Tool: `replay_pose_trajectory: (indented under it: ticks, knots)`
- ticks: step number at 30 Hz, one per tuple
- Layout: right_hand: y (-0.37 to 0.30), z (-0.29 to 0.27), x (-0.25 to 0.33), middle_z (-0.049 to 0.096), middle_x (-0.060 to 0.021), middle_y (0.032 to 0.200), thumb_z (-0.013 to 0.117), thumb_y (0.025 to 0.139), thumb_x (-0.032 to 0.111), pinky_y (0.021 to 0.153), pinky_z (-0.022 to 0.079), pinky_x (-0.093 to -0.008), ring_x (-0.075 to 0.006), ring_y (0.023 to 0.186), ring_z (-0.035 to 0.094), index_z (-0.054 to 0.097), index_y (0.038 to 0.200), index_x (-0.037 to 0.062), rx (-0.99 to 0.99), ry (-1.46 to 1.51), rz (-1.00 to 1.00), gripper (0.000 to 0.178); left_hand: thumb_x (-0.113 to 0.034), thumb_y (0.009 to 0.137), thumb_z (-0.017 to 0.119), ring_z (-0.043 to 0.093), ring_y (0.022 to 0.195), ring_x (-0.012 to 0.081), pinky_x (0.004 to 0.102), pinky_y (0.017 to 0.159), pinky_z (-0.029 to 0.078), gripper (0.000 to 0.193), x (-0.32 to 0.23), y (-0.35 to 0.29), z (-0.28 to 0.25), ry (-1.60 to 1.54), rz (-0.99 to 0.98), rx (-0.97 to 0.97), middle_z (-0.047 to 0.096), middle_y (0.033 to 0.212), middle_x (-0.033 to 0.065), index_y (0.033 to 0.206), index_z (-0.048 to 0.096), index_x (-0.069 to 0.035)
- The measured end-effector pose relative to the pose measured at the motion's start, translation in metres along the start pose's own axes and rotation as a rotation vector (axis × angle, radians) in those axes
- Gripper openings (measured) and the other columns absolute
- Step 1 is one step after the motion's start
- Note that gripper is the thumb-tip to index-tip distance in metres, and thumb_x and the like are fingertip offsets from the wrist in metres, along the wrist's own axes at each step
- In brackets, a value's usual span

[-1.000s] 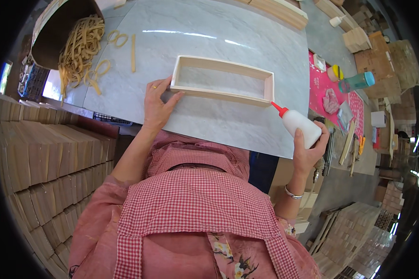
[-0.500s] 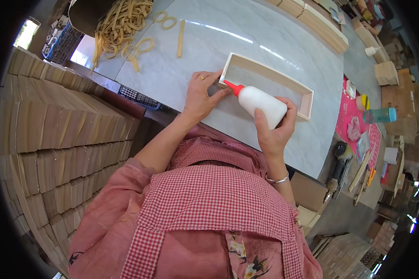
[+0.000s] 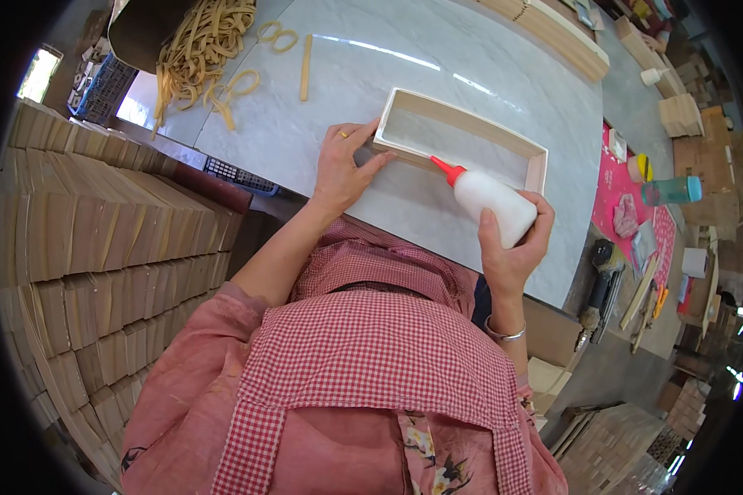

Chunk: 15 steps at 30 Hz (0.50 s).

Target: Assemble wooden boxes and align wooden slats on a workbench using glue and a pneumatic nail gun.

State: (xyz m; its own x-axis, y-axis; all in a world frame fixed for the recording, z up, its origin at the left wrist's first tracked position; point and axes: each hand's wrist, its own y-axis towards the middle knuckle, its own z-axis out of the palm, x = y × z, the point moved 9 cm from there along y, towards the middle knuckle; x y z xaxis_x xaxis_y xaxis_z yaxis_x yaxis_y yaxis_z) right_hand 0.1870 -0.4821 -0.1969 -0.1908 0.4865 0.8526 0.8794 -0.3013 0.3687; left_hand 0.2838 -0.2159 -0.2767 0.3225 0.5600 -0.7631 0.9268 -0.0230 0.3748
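Note:
A long, open rectangular wooden frame lies on the grey marbled table. At its left end my left hand grips the corner between thumb and fingers. My right hand is wrapped round a white squeeze bottle with a red pointed nozzle. The bottle is tilted, its tip at the top edge of the frame's near side, around the middle. Whether the tip touches the wood, I cannot tell.
Tan rubber bands lie heaped at the table's far left, with a few loose ones beside them. Long wooden pieces line the far edge. Stacked boards rise on the left. A teal-lidded bottle stands on the right.
My right hand has moved the bottle to the right, its tip going from the frame's left corner along the near side. My left hand still grips the left end.

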Motion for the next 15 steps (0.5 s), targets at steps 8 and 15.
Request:
replay_pose_trajectory:
  ticks: [8,15]
  knots:
    - [-0.011,-0.049,-0.017,0.060,-0.0121,0.113,0.078,0.079,0.009,0.080,0.052,-0.0332,-0.0226,0.092,0.059,0.051,0.122,0.0042,-0.121,-0.050,0.058,0.050,-0.015,0.081,0.082,0.056,0.111,0.0254,0.0338,0.097,0.047,0.054,0.000,0.000,0.003,0.002,0.015,0.008,0.066,0.115,0.0107,0.132,0.067,-0.007]
    - [-0.018,-0.086,-0.025,0.059,-0.0118,0.113,0.077,0.081,0.010,0.080,0.051,-0.0327,-0.0224,0.093,0.059,0.052,0.122,0.0040,-0.203,-0.132,0.089,0.048,-0.016,0.083,0.081,0.055,0.112,0.0249,0.0339,0.098,0.047,0.053,0.001,0.000,0.004,0.021,-0.028,0.036,0.064,0.118,0.0115,0.134,0.066,-0.007]
